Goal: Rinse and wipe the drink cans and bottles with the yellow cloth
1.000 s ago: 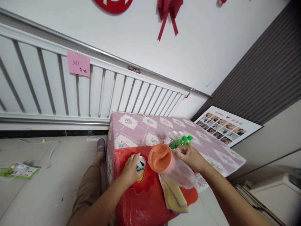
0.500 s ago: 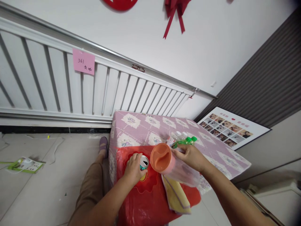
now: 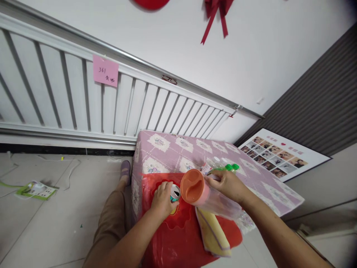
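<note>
My left hand (image 3: pixel 162 201) is closed around a drink can (image 3: pixel 175 192) with an opened silver top and a green side. The can is over a red mat (image 3: pixel 178 242). My right hand (image 3: pixel 228 186) grips a clear plastic pitcher (image 3: pixel 219 203) near its top. The pitcher is tilted toward the can, and its orange lid (image 3: pixel 193 186) faces left, close to the can's rim. Whether liquid flows between them I cannot tell. A folded yellow cloth (image 3: pixel 213 232) lies on the mat below the pitcher.
Several bottles with green caps (image 3: pixel 232 167) and white caps stand behind my right hand. A purple floral tablecloth (image 3: pixel 160 150) covers the table against a white radiator (image 3: pixel 139 104). A framed photo board (image 3: pixel 281 154) leans at right; a power strip (image 3: pixel 37 190) is on the floor.
The whole view has shifted slightly, moving everything a little to the right. Both hands keep their hold on the can and the pitcher, with the lid still close to the can.
</note>
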Demonstrator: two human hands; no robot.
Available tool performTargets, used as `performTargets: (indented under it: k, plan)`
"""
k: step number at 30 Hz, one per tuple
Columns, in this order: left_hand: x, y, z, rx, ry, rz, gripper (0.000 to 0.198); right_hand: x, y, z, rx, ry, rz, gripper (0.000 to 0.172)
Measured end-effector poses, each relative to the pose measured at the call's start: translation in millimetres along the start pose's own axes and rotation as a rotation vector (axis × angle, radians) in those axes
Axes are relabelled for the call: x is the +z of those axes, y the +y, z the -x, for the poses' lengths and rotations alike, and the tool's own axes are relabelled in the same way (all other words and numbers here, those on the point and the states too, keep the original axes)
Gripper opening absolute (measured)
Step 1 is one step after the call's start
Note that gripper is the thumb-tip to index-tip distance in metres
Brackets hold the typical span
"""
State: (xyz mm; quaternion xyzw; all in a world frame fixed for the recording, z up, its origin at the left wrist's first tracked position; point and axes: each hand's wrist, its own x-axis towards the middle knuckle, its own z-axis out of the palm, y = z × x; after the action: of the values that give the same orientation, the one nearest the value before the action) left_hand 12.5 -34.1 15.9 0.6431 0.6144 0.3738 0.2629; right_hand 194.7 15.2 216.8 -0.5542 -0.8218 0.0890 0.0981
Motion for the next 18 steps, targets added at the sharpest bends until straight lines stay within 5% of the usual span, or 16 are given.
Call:
performTargets:
  k: [18]
  plan:
    - [-0.4,0,-1,-0.020,-0.012,-0.012,0.074,-1,-11,-7,-0.034,-0.003,0.103,0.039]
